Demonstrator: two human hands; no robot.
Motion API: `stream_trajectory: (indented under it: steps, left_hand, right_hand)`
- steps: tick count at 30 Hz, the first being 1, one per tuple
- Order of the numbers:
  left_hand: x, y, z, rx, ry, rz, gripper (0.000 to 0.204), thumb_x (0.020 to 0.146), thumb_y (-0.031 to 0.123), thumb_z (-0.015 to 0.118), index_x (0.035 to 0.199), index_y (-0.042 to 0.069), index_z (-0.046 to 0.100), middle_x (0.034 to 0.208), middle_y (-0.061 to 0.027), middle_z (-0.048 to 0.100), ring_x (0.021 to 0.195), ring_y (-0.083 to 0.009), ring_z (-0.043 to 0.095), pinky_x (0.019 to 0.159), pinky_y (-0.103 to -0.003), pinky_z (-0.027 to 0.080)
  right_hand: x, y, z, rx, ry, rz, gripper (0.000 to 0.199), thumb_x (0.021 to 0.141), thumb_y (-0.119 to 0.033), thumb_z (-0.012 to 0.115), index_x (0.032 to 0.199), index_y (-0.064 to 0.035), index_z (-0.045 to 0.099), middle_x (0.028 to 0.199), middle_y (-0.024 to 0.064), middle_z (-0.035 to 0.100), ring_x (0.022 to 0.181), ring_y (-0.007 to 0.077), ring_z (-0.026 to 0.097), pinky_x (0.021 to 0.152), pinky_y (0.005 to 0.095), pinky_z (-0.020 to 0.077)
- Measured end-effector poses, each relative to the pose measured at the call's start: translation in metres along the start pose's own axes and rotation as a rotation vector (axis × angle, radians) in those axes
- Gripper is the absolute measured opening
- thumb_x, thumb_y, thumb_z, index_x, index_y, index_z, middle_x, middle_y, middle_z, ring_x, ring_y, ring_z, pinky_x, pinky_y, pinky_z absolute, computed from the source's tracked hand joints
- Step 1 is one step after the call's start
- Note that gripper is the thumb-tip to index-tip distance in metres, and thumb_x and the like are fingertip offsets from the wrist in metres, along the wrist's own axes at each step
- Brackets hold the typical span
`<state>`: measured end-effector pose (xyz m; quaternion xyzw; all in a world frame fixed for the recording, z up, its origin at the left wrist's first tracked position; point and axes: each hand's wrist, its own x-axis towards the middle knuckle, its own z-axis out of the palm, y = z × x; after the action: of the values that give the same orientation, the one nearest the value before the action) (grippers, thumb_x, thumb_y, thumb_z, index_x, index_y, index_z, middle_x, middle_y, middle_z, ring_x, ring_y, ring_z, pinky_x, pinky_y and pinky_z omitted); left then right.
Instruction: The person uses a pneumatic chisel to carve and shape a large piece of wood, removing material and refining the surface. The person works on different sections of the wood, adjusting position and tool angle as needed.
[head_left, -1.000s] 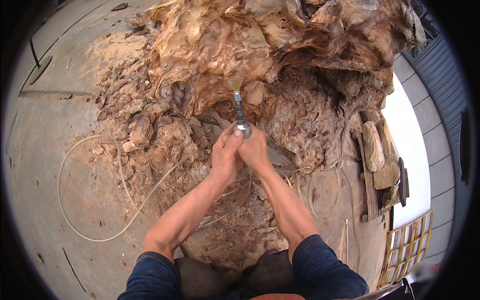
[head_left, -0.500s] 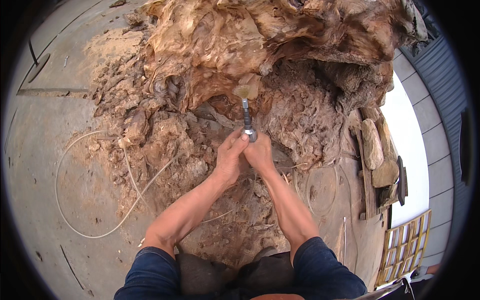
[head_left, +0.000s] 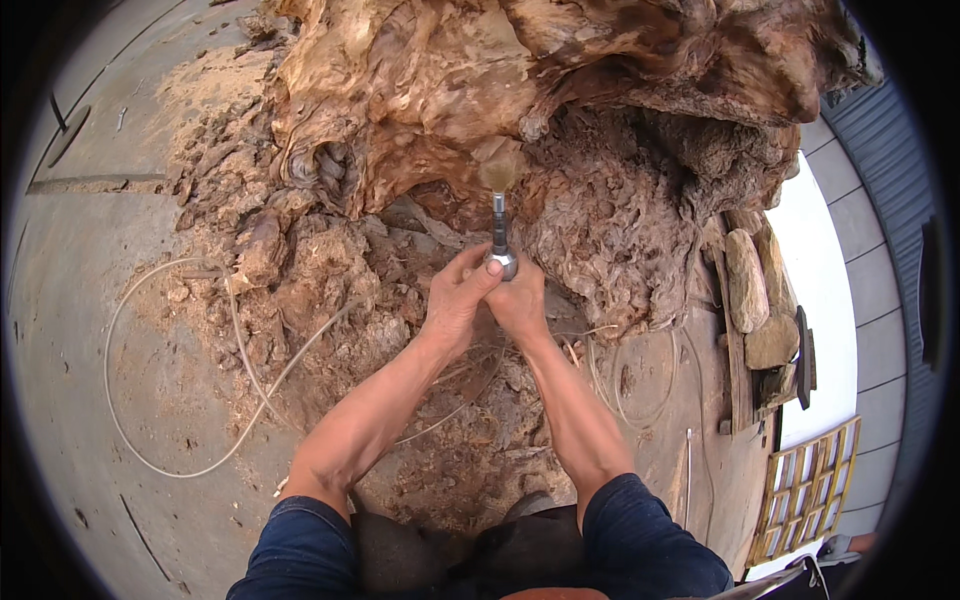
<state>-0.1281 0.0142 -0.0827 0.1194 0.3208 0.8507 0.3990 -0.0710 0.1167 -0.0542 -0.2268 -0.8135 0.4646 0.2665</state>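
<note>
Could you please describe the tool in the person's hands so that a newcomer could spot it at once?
Find the huge gnarled wood across the picture's top, then go down to where the left hand and right hand meet. They clasp a slim tool, its flared tan tip towards the wood. Its straight, dark and silvery shaft sets it apart from the rough brown debris.

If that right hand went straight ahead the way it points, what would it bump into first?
Likely the gnarled tree stump, met first by the brush-like tip of the handheld tool in the right hand; depth is unclear, so they may already touch.
</note>
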Motion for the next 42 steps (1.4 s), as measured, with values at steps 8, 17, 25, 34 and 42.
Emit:
stream_trajectory:
  steps: [8,17,25,34,42]
  left_hand:
    - [0.005,0.034,-0.008,0.402,-0.018,0.199,0.065,0.09,0.037,0.085,0.139,0.001,0.063,0.131,-0.0093,0.068,0.123,-0.0191,0.06,0.109,-0.037,0.047]
    - [0.029,0.034,0.0,0.651,-0.036,0.166,0.048,0.093,0.035,0.08,0.119,-0.003,0.067,0.106,-0.0071,0.07,0.095,-0.0125,0.064,0.084,-0.028,0.052]
    - [0.032,0.055,0.013,0.615,-0.013,-0.027,0.027,0.087,0.024,0.082,0.096,0.002,0.07,0.084,-0.0047,0.07,0.077,-0.0125,0.064,0.073,-0.029,0.053]
    - [0.033,0.048,0.022,0.562,0.01,0.004,0.022,0.09,0.02,0.079,0.098,0.001,0.072,0.086,-0.0029,0.07,0.078,-0.0111,0.063,0.073,-0.028,0.051]
    - [0.037,0.032,0.032,0.457,-0.028,0.035,0.02,0.092,0.017,0.075,0.101,-0.001,0.072,0.088,-0.0015,0.07,0.078,-0.0105,0.062,0.073,-0.029,0.051]
  right_hand:
    - [0.007,-0.008,0.024,0.01,-0.102,-0.119,0.02,0.092,-0.012,0.067,0.108,-0.0003,0.067,0.093,0.0156,0.074,0.087,0.0239,0.072,0.074,0.037,0.0539]
    - [0.016,0.006,0.017,0.115,-0.037,-0.044,0.024,0.092,-0.008,0.065,0.112,0.0044,0.067,0.093,0.0159,0.073,0.087,0.0199,0.069,0.074,0.0352,0.0535]
    - [0.016,-0.001,0.026,0.006,-0.054,-0.063,0.029,0.091,-0.013,0.067,0.115,0.0028,0.068,0.092,0.0169,0.074,0.088,0.0209,0.071,0.075,0.0375,0.0548]
    - [0.015,-0.012,0.019,0.009,-0.002,-0.027,0.027,0.093,-0.014,0.067,0.114,0.0023,0.07,0.09,0.0179,0.076,0.087,0.0191,0.071,0.075,0.0375,0.0551]
    - [0.016,-0.01,-0.002,-0.103,0.044,-0.054,0.029,0.092,-0.019,0.068,0.116,-0.0029,0.073,0.09,0.0262,0.074,0.086,0.0374,0.076,0.07,0.0443,0.0563]
